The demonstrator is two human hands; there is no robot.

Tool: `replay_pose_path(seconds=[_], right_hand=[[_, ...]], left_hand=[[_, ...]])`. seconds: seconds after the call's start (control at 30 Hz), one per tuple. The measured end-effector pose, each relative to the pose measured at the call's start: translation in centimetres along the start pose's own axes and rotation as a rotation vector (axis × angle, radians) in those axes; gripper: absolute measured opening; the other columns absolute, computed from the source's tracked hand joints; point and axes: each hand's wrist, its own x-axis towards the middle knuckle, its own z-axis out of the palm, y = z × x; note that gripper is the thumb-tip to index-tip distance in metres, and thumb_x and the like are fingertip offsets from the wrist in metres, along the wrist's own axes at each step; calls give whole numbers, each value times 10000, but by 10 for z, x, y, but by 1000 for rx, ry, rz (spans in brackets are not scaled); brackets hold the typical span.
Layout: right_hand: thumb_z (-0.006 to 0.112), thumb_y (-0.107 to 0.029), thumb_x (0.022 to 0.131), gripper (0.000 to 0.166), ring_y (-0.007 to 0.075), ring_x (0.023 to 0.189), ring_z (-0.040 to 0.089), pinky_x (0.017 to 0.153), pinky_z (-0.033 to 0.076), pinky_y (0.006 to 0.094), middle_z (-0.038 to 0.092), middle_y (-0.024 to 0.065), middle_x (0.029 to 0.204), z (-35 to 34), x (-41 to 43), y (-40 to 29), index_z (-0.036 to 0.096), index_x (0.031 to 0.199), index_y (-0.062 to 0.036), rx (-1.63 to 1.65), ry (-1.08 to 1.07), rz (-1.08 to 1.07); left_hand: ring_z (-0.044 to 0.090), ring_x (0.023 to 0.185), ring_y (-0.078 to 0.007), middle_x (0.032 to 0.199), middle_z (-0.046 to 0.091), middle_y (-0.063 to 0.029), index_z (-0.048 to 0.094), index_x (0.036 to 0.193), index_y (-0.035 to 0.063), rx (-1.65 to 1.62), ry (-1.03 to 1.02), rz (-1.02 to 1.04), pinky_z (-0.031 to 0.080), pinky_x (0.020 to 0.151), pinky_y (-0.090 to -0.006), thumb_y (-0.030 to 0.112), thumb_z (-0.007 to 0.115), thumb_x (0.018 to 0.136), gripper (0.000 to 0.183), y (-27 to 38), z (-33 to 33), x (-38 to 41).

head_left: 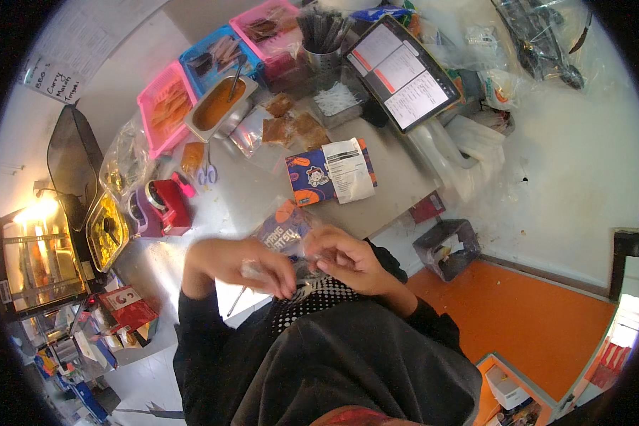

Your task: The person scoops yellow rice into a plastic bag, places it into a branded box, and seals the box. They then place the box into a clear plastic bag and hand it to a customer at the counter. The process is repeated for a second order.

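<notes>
My left hand (253,266) and my right hand (349,261) come together just in front of my body. Between them they hold the gathered top of a clear plastic bag (310,277). A blue and orange printed carton (283,229) shows through the film, beyond my fingers at the table's near edge. Some of the bag is hidden behind my fingers. Farther up the table lies a second blue and orange carton (306,175), with a white printed paper slip (350,170) across its right half.
Across the back stand pink (165,106) and blue (221,53) plastic baskets, a steel sauce pan (218,109), sauce packets (303,128) and a tablet (404,74). Purple-handled scissors (207,173) and red tape dispensers (168,207) lie left. A dark bin (447,250) stands on the orange floor.
</notes>
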Motion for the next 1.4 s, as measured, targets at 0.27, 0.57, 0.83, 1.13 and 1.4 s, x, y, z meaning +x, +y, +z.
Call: replay_pose_path(seconds=[0.27,0.57,0.83,1.13,1.4], right_hand=[[492,-48,796,167,154,909,473,758,389,256,485,60,995,4,-9,-1,531,958,-41,-95,-229,89],[486,33,762,249,110,699,526,622,433,212,529,110,1020,-38,-2,14,543,1002,-3,-79,-208,169],[638,-90,678,665,135,897,464,670,410,206,358,104,1244,-17,42,0,297,1245,-21,229,18,57],[671,-84,629,723,104,794,425,563,339,170,333,120,1250,-32,47,-14,286,1242,-64,345,-130,-65],[594,-177,721,618,61,674,377,509,314,110,324,130,1256,-36,65,-1,278,1237,-53,459,-173,254]], left_hand=[[314,1080,-381,1150,334,-223,296,1215,169,1423,964,-465,263,870,-519,287,730,383,946,-139,-77,135],[383,1000,-317,1062,382,-154,327,1122,25,1040,1337,-2,297,860,-411,226,748,387,871,-47,-31,44],[356,1020,-378,1114,325,-214,332,1114,81,289,1769,384,298,844,-450,286,774,386,876,-121,102,6],[329,1027,-448,1139,293,-267,325,1125,183,889,1620,60,286,821,-522,312,792,360,905,-115,94,10],[336,1082,-397,1163,329,-217,349,1175,221,539,1686,472,293,837,-495,291,744,416,858,-180,72,46]])
